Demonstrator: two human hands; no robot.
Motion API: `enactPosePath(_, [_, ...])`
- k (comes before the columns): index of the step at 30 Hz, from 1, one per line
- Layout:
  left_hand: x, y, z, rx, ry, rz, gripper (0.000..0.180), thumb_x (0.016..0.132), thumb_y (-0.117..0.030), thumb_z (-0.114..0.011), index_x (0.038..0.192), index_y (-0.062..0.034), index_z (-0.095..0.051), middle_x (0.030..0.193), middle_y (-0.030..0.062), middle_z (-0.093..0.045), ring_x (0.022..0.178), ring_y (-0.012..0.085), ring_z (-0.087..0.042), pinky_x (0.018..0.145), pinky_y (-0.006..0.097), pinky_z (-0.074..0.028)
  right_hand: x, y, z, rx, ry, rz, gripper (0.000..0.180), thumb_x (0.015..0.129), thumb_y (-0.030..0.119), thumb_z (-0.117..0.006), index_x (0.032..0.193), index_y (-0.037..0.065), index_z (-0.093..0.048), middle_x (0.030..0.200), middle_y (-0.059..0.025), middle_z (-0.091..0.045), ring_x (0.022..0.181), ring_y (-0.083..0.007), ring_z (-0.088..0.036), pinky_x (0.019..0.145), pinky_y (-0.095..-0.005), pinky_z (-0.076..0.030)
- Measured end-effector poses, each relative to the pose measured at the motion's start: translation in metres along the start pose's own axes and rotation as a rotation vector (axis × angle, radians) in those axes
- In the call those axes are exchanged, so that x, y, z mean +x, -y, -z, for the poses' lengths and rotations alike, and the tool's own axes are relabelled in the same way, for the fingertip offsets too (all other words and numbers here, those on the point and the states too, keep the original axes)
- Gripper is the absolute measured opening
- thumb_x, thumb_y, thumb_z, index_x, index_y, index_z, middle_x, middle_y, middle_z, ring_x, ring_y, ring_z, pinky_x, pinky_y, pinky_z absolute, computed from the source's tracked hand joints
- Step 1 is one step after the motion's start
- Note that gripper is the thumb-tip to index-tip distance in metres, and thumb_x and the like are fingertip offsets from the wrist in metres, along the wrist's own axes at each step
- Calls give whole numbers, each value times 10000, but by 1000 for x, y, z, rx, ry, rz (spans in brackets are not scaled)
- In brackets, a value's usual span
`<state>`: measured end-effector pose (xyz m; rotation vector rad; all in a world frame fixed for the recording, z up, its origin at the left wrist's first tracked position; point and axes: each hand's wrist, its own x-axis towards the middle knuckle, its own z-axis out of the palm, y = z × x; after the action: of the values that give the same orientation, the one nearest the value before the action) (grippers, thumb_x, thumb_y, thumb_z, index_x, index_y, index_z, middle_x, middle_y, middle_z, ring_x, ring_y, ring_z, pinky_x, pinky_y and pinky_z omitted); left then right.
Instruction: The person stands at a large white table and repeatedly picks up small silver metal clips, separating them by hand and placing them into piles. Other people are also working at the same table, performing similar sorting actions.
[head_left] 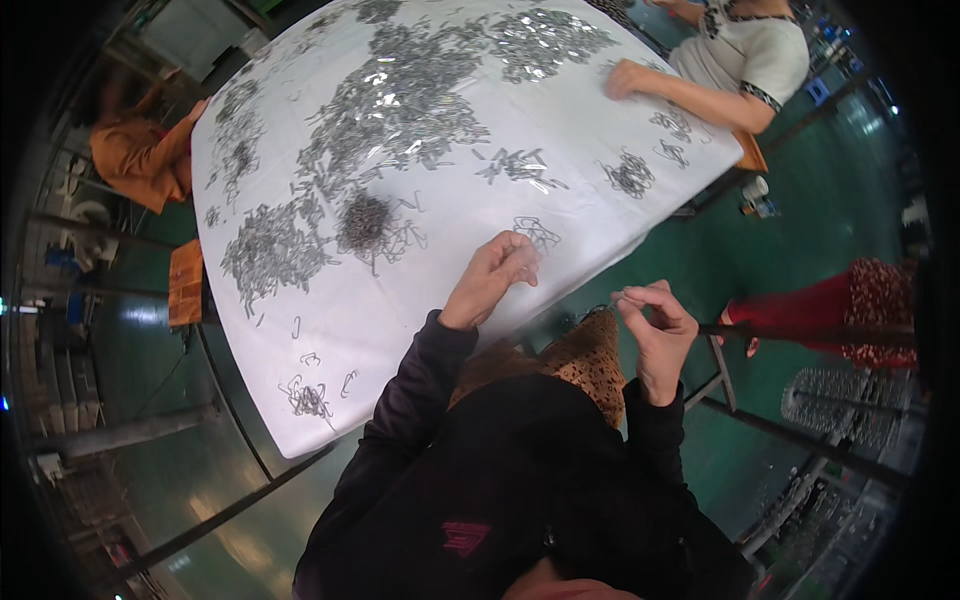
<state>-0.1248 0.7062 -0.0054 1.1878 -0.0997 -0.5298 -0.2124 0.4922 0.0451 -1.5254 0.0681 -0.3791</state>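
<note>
Over the near edge of the white-covered table point(440, 265), my left hand point(497, 275) is closed, fingers curled together; what lies in them, if anything, is hidden. Just beyond its fingertips lies a small heap of bent wire pieces point(540, 232). Off the table edge to the right, above my lap, my right hand point(660, 335) pinches a small bent wire piece point(617, 296) between thumb and fingers. Its full shape is too small to make out. A darker, dense pile of small metal parts point(364, 222) sits left of my left hand.
A large spread of flat metal pieces point(390, 100) covers the table's middle and far side. Loose wire pieces point(308, 398) lie at the near left corner. One person point(745, 60) works at the far right, another point(145, 150) at the left. A wooden stool point(186, 283) stands by the left edge.
</note>
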Motion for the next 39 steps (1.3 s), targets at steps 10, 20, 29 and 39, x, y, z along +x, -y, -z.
enactPosePath(10, [-18, -1, 27, 71, -152, 44, 185, 960, -131, -540, 1068, 15, -572, 818, 4, -546, 743, 92, -528, 719, 249, -458, -2, -5, -3, 62, 44, 13, 210, 728, -174, -646, 870, -23, -683, 803, -53, -587, 774, -121, -536, 756, -256, -507])
enactPosePath(20, [0, -1, 38, 172, -215, -12, 197, 943, -131, -550, 1040, 36, -583, 804, 19, -550, 691, 91, -550, 675, 223, -452, 1, -10, 4, -38, 83, -42, 201, 722, -161, -659, 855, -13, -685, 793, -45, -596, 752, -116, -515, 735, -229, -428])
enactPosePath(29, [-8, 2, 48, 304, -199, -16, 179, 918, -152, -575, 1028, -12, -603, 774, 8, -564, 701, 103, -559, 671, 258, -477, 2, -12, 5, -15, 85, 7, 239, 708, -190, -643, 869, -18, -681, 806, -55, -588, 768, -129, -525, 749, -247, -452])
enactPosePath(39, [-58, 13, 95, 1142, -437, -66, 198, 796, -225, -683, 842, -33, -701, 728, 109, -680, 671, 261, -654, 647, 337, -506, 0, -19, 7, 44, 124, -22, 215, 730, -184, -646, 887, -38, -665, 841, -54, -547, 815, -142, -531, 793, -275, -493])
